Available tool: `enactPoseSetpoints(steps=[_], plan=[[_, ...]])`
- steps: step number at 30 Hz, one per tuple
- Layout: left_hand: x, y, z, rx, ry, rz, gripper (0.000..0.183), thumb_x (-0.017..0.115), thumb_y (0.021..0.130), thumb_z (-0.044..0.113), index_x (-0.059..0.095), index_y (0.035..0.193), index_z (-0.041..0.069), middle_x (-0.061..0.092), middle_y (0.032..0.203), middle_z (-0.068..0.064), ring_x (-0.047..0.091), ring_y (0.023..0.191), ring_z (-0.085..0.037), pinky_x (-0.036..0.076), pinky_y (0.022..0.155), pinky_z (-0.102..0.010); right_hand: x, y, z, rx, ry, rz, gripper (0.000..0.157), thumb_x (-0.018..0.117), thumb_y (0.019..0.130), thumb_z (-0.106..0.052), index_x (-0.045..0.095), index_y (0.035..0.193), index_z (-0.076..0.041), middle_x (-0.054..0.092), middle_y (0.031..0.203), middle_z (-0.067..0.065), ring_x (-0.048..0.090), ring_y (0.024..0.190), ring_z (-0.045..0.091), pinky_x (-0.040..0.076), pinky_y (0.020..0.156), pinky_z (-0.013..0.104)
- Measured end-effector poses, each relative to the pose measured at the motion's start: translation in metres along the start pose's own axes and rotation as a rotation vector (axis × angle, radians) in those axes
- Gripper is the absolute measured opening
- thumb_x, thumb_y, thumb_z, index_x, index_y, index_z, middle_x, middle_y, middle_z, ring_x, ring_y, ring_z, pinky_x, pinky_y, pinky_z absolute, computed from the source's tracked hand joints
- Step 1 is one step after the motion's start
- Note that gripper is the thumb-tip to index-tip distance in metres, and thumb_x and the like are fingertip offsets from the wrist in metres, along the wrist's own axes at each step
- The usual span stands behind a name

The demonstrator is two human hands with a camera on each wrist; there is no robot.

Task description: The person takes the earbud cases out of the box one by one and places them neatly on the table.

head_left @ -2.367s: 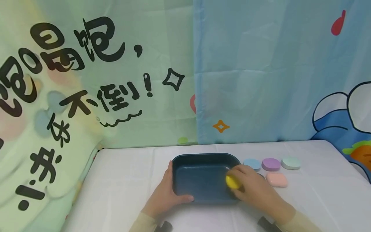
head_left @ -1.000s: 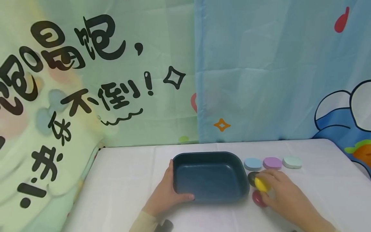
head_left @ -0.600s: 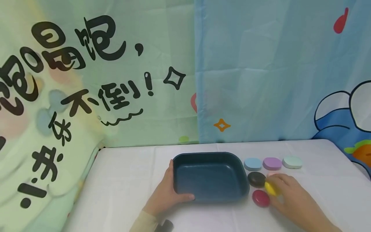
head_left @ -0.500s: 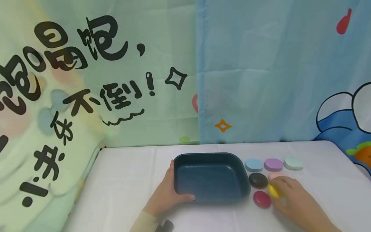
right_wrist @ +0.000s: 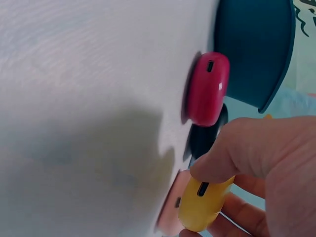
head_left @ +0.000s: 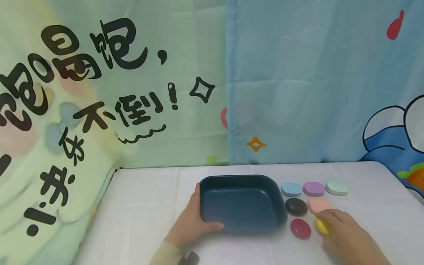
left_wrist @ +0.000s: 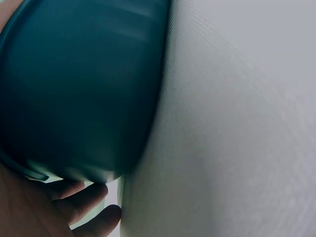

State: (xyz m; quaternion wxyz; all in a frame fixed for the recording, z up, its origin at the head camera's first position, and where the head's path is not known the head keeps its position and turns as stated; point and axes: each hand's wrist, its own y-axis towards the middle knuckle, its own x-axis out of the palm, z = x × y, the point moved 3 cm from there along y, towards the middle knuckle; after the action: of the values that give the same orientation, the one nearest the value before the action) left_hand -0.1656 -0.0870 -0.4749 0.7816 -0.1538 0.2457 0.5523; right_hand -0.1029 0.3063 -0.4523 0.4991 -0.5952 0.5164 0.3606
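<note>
My left hand (head_left: 193, 221) holds the left end of a dark blue tray (head_left: 243, 229), thumb along its front side and fingers on its outer left wall. In the left wrist view, fingers (left_wrist: 81, 200) rest against the tray's end wall. My right hand (head_left: 352, 233) pinches a small rounded yellow earbud case (right_wrist: 200, 212) with a black port slot, low over or at the cloth. Beside it on the left lies a red case (head_left: 300, 228); behind it lies a pink case (head_left: 318, 204). Whether the yellow case touches the cloth I cannot tell.
A black case (head_left: 296, 207) sits near the tray's right side. Behind stand a blue case (head_left: 291, 189), a purple case (head_left: 314, 188) and a mint case (head_left: 337, 187) in a row. White cloth (head_left: 132, 221) covers the table; printed curtains (head_left: 281, 73) hang at its back.
My right hand has carried the yellow case from the tray's right end rightward, past the black and red cases, to the front of the pink one. My left hand stays at the tray.
</note>
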Motion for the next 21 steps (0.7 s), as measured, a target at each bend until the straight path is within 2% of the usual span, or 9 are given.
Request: enactPoseSetpoints(steps=[12, 21], plan=[[0.001, 0.001, -0.002, 0.012, -0.02, -0.005, 0.135, 0.087, 0.069, 0.056, -0.007, 0.162, 0.028, 0.014, 0.167, 0.0, 0.027, 0.147, -0.02, 0.033, 0.114, -0.052, 0.012, 0.004, 0.013, 0.008, 0.011, -0.018, 0.063, 0.086, 0.078, -0.013, 0.059, 0.133, 0.002, 0.054, 0.127, 0.03, 0.052, 0.105, 0.042, 0.043, 0.093, 0.068], [0.0, 0.002, -0.001, 0.03, -0.02, 0.0, 0.135, 0.088, 0.069, 0.054, -0.007, 0.162, 0.028, 0.015, 0.167, 0.0, 0.028, 0.146, -0.019, 0.033, 0.113, -0.052, 0.015, 0.008, 0.017, 0.005, 0.016, -0.042, 0.062, 0.086, 0.077, -0.013, 0.059, 0.131, 0.003, 0.053, 0.128, 0.031, 0.052, 0.105, 0.043, 0.044, 0.093, 0.067]])
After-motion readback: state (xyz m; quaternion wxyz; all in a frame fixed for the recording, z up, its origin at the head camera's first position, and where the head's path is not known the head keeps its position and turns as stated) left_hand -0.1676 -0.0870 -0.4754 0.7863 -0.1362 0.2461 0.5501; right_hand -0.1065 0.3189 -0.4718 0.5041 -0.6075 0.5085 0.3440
